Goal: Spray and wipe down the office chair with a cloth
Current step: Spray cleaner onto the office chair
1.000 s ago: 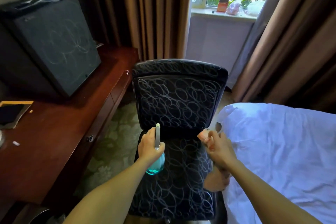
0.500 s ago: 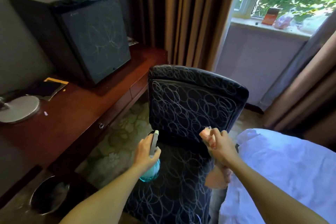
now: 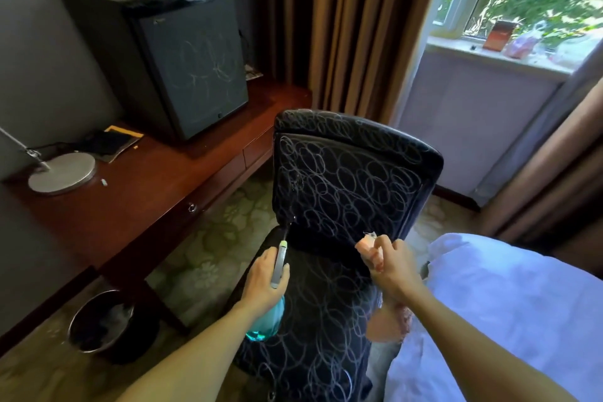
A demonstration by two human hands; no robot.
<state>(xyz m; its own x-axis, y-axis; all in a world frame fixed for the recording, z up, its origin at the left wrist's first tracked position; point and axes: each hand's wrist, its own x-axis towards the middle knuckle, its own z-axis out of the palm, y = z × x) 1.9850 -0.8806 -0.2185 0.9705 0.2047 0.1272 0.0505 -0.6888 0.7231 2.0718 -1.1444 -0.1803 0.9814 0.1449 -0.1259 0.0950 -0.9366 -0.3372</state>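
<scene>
The office chair (image 3: 346, 186) is black with pale scribbled loops and stands in the middle, its backrest facing me. My left hand (image 3: 264, 284) grips a teal spray bottle (image 3: 266, 325) over the seat's left side, with the grey nozzle pointing at the lower left of the backrest. A thin jet and drops show just beyond the nozzle tip. My right hand (image 3: 393, 269) is closed around a pinkish cloth (image 3: 367, 246) above the seat's right side, and the rest of that cloth hangs below my wrist.
A dark wooden desk (image 3: 137, 202) on the left carries a black mini fridge (image 3: 169, 49) and a lamp base (image 3: 62, 173). A metal bin (image 3: 101, 320) stands on the carpet under it. A white-covered bed (image 3: 509, 313) touches the chair's right side. Curtains and a window sill are behind.
The view has swung left and down, so the desk, lamp base and bin now show. Both hands kept their hold over the seat. Spray now shows at the nozzle.
</scene>
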